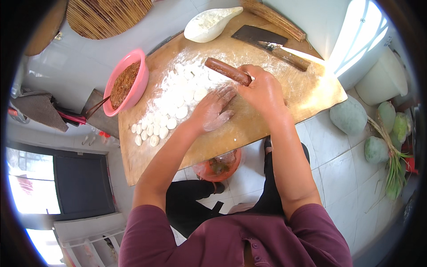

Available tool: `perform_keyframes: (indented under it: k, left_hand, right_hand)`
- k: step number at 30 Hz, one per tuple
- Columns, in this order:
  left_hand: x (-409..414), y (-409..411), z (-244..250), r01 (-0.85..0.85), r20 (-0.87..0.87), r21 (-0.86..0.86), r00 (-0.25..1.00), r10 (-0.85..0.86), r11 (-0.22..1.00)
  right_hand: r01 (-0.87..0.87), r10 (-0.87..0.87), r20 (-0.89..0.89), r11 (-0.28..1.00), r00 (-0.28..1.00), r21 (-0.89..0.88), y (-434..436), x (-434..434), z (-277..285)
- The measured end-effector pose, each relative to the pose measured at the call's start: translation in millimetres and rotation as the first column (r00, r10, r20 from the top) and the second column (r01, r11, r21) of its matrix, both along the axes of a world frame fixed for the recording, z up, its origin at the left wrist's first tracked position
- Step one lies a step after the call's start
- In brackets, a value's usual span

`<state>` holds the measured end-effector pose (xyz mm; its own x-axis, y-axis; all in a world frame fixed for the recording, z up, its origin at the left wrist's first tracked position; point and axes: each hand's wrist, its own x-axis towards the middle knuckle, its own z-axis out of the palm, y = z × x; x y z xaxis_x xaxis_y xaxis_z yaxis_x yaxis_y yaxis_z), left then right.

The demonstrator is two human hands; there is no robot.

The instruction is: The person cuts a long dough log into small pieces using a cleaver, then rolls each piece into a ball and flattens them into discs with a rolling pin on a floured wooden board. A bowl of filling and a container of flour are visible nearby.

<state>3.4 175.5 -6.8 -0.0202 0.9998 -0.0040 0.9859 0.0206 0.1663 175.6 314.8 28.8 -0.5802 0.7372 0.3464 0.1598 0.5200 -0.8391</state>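
My right hand (pixel 262 88) is closed around one end of a short brown wooden rolling pin (pixel 227 71), which is raised over the floured wooden board (pixel 213 150). My left hand (pixel 215 108), dusted with flour, reaches over the board just left of it, fingers pointing to the pin; whether anything lies under its palm is hidden. Several small round dough pieces (pixel 163 132) sit in a cluster left of my left hand. Among the loose flour (pixel 170 83) further up are flatter pale dough rounds (pixel 200 94). A pink bowl (pixel 144 80) of brown minced filling (pixel 126 83) stands at the board's left edge.
At the back are a white scoop-shaped container (pixel 213 25) of flour, a black-bladed cleaver (pixel 258 36) and a straw whisk broom (pixel 277 20). Chopsticks (pixel 96 108) lean from the bowl. Below the board stands an orange-red bin (pixel 222 168); large green gourds (pixel 348 115) lie on the right floor.
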Motion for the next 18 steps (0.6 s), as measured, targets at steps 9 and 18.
perform_keyframes:
  k: [9, 18]
  left_hand:
    - [-59.5, 68.4, 28.8, -0.448, 0.268, 0.298, 0.887, 0.377, 0.843]
    - [-126.8, 47.2, 47.5, -0.111, -0.355, 0.102, 0.924, 0.141, 0.989]
  right_hand:
    - [0.001, -0.001, 0.026, 1.000, 1.000, -0.014, 2.3, 0.1, 3.8]
    - [-0.019, 0.019, 0.025, 1.000, 1.000, 0.005, 2.5, -1.7, 6.2]
